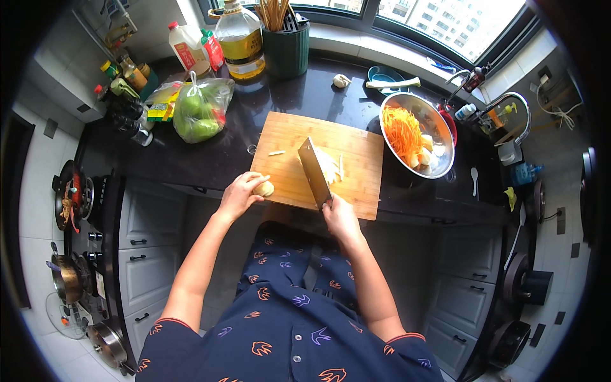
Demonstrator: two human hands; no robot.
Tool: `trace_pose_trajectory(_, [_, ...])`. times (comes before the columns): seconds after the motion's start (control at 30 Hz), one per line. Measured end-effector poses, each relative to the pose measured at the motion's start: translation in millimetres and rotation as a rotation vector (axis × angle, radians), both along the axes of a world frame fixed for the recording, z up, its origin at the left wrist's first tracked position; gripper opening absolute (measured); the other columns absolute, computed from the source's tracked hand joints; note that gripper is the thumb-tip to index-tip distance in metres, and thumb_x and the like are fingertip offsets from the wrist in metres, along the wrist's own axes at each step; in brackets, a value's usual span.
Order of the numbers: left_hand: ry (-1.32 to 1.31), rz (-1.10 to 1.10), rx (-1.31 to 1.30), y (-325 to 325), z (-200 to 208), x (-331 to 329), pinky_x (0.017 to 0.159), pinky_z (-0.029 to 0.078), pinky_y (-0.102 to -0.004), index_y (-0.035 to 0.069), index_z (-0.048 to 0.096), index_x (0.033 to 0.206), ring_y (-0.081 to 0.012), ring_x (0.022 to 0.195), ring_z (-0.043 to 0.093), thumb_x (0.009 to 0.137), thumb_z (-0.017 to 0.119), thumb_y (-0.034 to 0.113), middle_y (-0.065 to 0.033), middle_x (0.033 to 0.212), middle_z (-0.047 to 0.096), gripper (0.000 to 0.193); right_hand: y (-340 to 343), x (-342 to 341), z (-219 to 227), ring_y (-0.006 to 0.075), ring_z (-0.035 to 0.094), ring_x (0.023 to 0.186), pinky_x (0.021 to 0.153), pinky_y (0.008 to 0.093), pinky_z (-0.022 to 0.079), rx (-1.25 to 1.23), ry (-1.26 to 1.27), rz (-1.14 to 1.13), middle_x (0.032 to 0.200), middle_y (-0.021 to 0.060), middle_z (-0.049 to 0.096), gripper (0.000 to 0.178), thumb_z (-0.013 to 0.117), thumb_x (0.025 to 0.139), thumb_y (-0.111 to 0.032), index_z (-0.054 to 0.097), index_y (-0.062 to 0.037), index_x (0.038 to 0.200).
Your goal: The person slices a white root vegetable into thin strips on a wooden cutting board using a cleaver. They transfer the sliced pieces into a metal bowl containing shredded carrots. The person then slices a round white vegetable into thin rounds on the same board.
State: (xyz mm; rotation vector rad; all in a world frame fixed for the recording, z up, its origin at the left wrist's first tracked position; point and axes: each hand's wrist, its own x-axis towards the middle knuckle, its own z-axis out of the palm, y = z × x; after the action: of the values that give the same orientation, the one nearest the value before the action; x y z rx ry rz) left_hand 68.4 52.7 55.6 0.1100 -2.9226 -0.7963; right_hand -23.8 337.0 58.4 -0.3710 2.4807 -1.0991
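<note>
Left hand point(238, 196) curled round a pale peeled piece point(264, 189) at the near left corner of the cutting board point(283, 132); right hand point(340, 218) gripping the cleaver point(314, 170), blade beside pale cut strips point(330, 167) mid-board. For even slices, best to seat the piece flat, fingertips tucked, blade clear until it sits steady.

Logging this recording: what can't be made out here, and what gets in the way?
All in the head view:
- The handle of the knife: covered by the right hand.
- Part of the pale chunk: behind the left hand.
- Any pale strips behind the knife: its blade blocks them.
- The bottom of the bowl: buried under carrot shreds.
- The top of the shirt: cut off by the lower edge.
</note>
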Motion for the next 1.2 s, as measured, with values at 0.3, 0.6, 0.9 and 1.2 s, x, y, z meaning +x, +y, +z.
trace_pose_trajectory(0.3, [-0.031,0.022,-0.055,2,-4,-13,0.094,0.055,-0.0402,0.021,0.068,0.122,-0.0285,0.115,0.063,0.079,0.083,0.020,-0.0073,0.123,0.060,0.046,1,0,-5,0.0474,0.066,0.095,0.085,0.0527,0.053,-0.016,0.013,0.002,0.096,0.0271,0.069,0.022,0.058,0.093,-0.017,0.064,-0.0010,0.105])
trace_pose_trajectory(0.6, [-0.095,0.008,-0.021,16,-5,-23,0.096,0.054,-0.0405,0.021,0.068,0.122,-0.0289,0.116,0.061,0.078,0.085,0.021,-0.0073,0.124,0.057,0.047,4,-1,2,0.0467,0.066,0.096,0.086,0.0514,0.053,-0.036,-0.015,0.001,0.096,0.0260,0.069,0.023,0.057,0.092,-0.018,0.064,-0.0021,0.108])
trace_pose_trajectory(0.9, [-0.100,0.012,-0.056,12,-8,-26,0.097,0.053,-0.0414,0.019,0.068,0.121,-0.0313,0.117,0.061,0.076,0.086,0.021,-0.0104,0.123,0.056,0.049,5,-4,-9,0.0465,0.066,0.097,0.086,0.0519,0.053,-0.044,-0.035,-0.006,0.096,0.0272,0.069,0.024,0.058,0.092,-0.020,0.064,-0.0016,0.106])
trace_pose_trajectory(1.2, [-0.096,-0.059,-0.073,0,0,-12,0.100,0.051,-0.0410,0.015,0.065,0.120,-0.0317,0.120,0.059,0.078,0.085,0.023,-0.0102,0.125,0.057,0.047,6,-4,-12,0.0469,0.066,0.096,0.085,0.0509,0.053,-0.072,-0.002,-0.007,0.095,0.0274,0.069,0.022,0.059,0.092,-0.018,0.064,-0.0004,0.103])
